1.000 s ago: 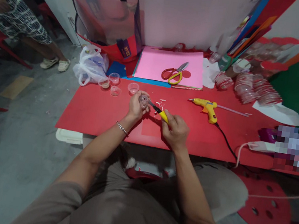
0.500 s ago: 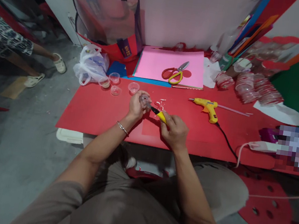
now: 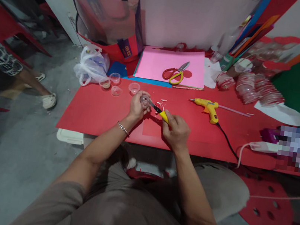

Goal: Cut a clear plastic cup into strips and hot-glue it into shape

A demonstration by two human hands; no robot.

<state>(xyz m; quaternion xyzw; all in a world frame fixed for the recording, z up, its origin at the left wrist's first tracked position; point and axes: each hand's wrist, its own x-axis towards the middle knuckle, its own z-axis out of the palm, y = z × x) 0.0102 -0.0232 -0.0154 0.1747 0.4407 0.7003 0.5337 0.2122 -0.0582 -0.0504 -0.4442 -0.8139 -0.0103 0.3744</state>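
Note:
My left hand [image 3: 137,107] is closed around a small clear plastic cup [image 3: 144,99], tilted toward me, with what looks like a hole in it. In my right hand [image 3: 177,129] is a yellow-handled utility knife [image 3: 163,115], its blade pointing left and reaching the cup's edge. Thin pale shavings [image 3: 161,105] lie on the red tabletop [image 3: 104,113] just beyond the knife. Several small clear cups [image 3: 134,88] stand to the left of the work, past my left hand.
A yellow glue gun [image 3: 208,109] lies to the right, its black cord trailing off. Scissors [image 3: 177,73] rest on pink paper [image 3: 153,62] at the back. A plastic bag [image 3: 92,64] and tote bag [image 3: 107,19] stand back left; stacked clear lids [image 3: 266,90] sit right. Someone walks at far left.
The knife and my right hand have shifted slightly right, and more of the blade shows beside the cup. The person at far left has taken a step.

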